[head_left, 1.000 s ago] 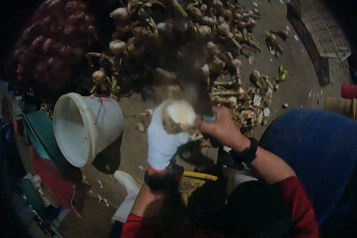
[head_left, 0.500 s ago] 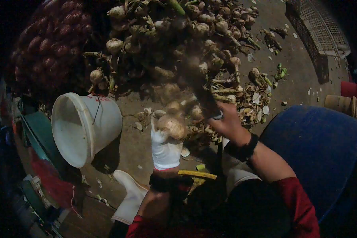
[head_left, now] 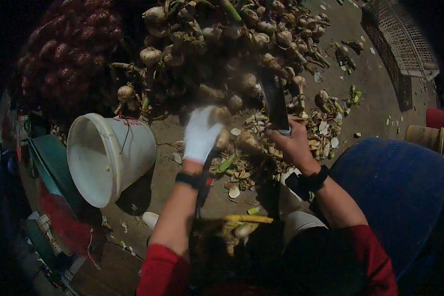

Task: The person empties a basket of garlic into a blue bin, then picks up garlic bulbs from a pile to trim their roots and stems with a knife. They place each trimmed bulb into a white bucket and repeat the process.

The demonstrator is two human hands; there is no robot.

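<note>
1. At far left, upper corner: red mesh sack [head_left: 71, 54], bulbs packed inside, dim.
2. Below it, green bin [head_left: 54, 160], with red mesh [head_left: 69, 219] on its near side.
3. White bucket [head_left: 135, 148] on the floor [head_left: 165, 172], tipped, mouth facing left; wire handle, red marking near rim.
4. Left hand [head_left: 201, 134], white glove, motion blur. Fingers bent, reaching forward next to a bulb [head_left: 219, 116]; a second bulb [head_left: 223, 139] just beside the palm side. Cannot tell how far open it is or if it grips either one. Dark band [head_left: 190, 180] on the wrist.
5. Top centre, beyond both hands: garlic pile [head_left: 261, 39], stems and roots attached, spread over the floor.
6. Bottom centre, close to my body: yellow rim [head_left: 249, 218], partly in shadow, contents unclear.
7. Between hands: bulb [head_left: 250, 141] on the floor, trimmings [head_left: 241, 175] on the near side of it.
8. Right hand [head_left: 297, 148], bare, closed around the knife [head_left: 275, 101] handle; blade points away from me, toward the pile. Black watch [head_left: 313, 180] on wrist.
9. Right of that arm: blue barrel [head_left: 389, 192], large.
10. Upper right, plastic crate [head_left: 404, 39]; lower at the edge, red tub [head_left: 436, 118] and tan tub [head_left: 424, 138].
</note>
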